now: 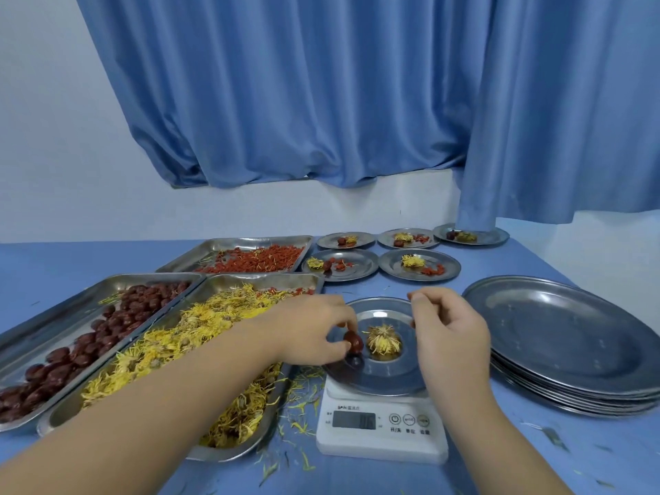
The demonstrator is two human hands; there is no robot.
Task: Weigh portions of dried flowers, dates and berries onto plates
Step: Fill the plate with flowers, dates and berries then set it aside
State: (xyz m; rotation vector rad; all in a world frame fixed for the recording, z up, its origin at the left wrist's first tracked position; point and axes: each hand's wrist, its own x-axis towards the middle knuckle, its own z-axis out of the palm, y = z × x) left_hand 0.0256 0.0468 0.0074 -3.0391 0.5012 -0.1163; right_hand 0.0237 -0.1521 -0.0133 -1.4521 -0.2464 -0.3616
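Your left hand [310, 326] pinches one date [353, 343] between thumb and fingertips over the single plate [378, 376] on the scale [382, 443], one dried flower [384, 339] just right of those fingers, your right hand [453, 334] curled at the plate's right rim, grip unclear, three trays [153, 278] to your left and five filled plates [391, 264] beyond.

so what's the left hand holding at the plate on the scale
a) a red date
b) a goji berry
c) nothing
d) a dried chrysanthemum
a: the left hand pinches a dark red date in its fingers at the plate on the scale, beside the dried chrysanthemum lying on that plate.
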